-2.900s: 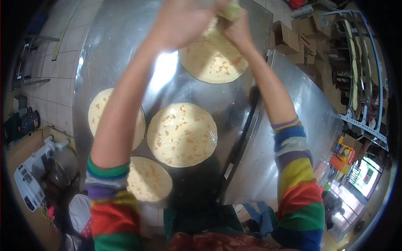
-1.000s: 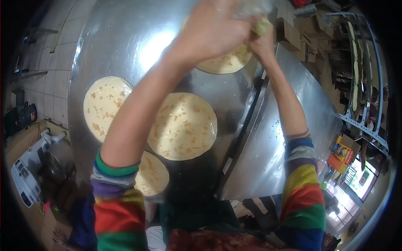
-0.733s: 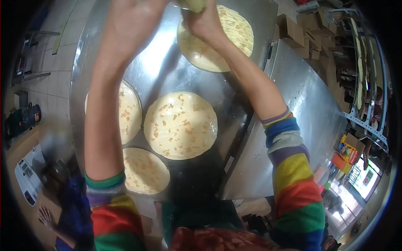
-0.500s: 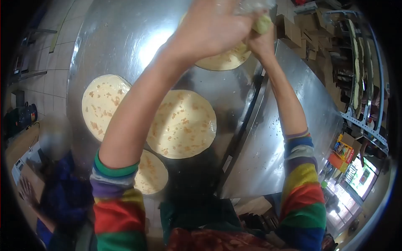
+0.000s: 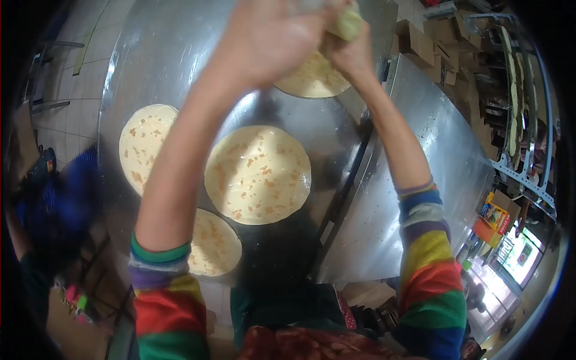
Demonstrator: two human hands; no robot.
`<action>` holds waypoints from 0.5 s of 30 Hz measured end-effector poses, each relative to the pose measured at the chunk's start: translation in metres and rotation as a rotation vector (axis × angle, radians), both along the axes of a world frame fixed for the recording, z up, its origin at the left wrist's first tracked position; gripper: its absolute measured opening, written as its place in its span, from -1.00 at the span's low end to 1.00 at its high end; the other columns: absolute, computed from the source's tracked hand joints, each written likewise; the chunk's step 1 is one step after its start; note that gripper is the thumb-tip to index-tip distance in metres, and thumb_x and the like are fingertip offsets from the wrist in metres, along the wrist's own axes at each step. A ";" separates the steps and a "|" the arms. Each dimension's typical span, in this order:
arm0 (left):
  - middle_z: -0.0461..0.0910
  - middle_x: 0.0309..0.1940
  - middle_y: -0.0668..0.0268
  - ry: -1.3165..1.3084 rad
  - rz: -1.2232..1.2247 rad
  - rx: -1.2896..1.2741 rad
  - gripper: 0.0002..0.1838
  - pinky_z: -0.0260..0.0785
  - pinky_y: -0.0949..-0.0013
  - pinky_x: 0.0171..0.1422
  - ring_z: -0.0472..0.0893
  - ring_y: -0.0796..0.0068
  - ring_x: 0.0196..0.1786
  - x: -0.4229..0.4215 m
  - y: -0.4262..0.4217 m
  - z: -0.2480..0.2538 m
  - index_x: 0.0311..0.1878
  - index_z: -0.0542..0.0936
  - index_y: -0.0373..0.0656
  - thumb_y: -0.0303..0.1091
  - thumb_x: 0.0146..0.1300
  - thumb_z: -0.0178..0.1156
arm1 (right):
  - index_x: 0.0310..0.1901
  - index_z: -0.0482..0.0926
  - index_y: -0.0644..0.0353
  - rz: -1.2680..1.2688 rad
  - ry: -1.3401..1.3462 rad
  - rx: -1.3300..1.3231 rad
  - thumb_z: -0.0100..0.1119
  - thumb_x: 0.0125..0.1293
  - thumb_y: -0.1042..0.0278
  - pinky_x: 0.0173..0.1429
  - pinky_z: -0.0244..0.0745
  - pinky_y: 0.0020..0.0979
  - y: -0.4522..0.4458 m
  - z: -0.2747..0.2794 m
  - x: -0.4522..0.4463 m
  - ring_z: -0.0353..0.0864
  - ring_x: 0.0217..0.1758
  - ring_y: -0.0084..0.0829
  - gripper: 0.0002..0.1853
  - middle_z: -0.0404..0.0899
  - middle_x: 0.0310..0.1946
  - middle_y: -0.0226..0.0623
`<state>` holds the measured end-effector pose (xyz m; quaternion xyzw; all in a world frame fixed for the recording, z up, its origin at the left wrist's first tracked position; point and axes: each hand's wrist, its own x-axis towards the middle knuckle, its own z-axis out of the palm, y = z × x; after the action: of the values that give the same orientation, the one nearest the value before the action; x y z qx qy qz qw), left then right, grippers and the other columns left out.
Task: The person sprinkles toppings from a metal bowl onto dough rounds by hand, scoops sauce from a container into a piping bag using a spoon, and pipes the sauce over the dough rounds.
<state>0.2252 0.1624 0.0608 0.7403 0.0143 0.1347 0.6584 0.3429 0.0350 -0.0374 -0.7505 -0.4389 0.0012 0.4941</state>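
Four round flatbreads (image 5: 258, 174) lie flat on a metal table (image 5: 168, 60), and the step in hand seems to be working a pale yellow-green bundle (image 5: 348, 25), perhaps a squeeze bag, above the far flatbread (image 5: 312, 81). The right hand (image 5: 349, 53) looks closed around the bundle's lower part, which bulges up past the fingers. The left hand (image 5: 276, 42) is just beside it, blurred and partly cut off by the top edge, so I cannot tell whether its fingers grip or merely touch. My judgement is that the next move calls for both hands to act as a pair, with an even press and care not to drag a wrist across the bread. The bundle looks soft, smooth and slightly shiny. The far flatbread is pale with tan patches, its near edge neatly curved; the hands hide much of it, so how its top is covered cannot be told.
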 end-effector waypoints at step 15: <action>0.63 -0.10 0.13 0.186 0.074 -0.045 -0.72 0.41 0.23 0.23 0.62 0.25 -0.02 -0.021 0.001 0.010 0.03 0.59 -0.18 -0.26 0.35 0.17 | -0.28 0.59 0.30 -0.032 0.139 -0.122 0.16 0.02 0.64 -0.29 0.50 -0.38 -0.004 -0.023 -0.003 0.58 -0.40 -0.51 -0.82 0.63 -0.46 -0.33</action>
<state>0.2045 0.1635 0.0706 0.7338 0.1056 0.0891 0.6652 0.3394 0.0305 -0.0608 -0.7841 -0.3907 0.0722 0.4767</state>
